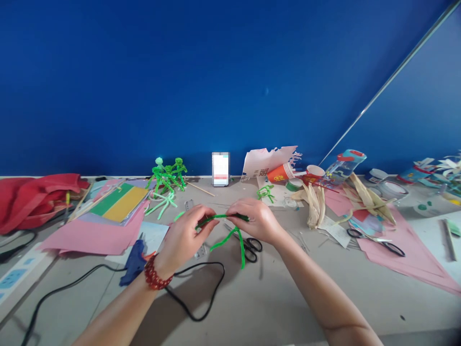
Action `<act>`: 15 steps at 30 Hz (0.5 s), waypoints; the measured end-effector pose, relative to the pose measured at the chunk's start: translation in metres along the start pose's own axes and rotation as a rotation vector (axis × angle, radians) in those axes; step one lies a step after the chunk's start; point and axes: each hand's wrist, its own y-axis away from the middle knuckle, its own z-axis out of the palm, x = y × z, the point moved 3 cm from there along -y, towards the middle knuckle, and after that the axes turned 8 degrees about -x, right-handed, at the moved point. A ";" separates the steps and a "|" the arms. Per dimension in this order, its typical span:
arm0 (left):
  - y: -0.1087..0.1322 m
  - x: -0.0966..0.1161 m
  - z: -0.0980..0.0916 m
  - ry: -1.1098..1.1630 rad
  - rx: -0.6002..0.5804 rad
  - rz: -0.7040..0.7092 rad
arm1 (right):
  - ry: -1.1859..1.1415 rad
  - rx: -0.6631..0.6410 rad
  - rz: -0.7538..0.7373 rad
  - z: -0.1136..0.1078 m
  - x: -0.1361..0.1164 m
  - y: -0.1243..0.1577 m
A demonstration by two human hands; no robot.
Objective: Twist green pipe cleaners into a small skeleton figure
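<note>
Between my two hands stretches a green pipe cleaner (221, 216), pinched at both sides over the middle of the table. My left hand (187, 235), with a red beaded bracelet (157, 273) at the wrist, is closed on its left part. Thumb and fingers of my right hand (257, 218) grip its right part. Two green fuzzy ends (242, 247) dangle below my right hand; where they join is hidden by the fingers. Black-handled scissors (253, 245) lie on the table just beneath, partly covered.
Green pipe-cleaner figures (169, 173) stand at the back left, near a lit phone (221, 169). A blue glue gun (134, 259) with a black cord (205, 315) lies left. Pink paper (101, 235), a paper cup (281, 172), dry husks (314, 204) and more scissors (378, 240) surround the workspace.
</note>
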 end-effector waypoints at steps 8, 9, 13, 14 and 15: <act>0.002 0.000 0.004 -0.009 0.024 -0.012 | 0.017 0.019 -0.022 0.001 -0.001 -0.001; 0.003 -0.001 0.004 0.020 0.019 -0.030 | 0.023 0.016 -0.026 0.002 -0.002 -0.001; 0.002 -0.007 0.007 0.240 -0.109 -0.129 | 0.020 -0.001 -0.014 0.000 -0.002 -0.001; 0.002 -0.008 0.007 0.313 -0.167 -0.149 | -0.002 -0.025 0.000 0.000 -0.001 -0.001; 0.001 -0.009 0.007 0.385 -0.221 -0.166 | -0.036 -0.065 0.016 0.000 0.000 -0.001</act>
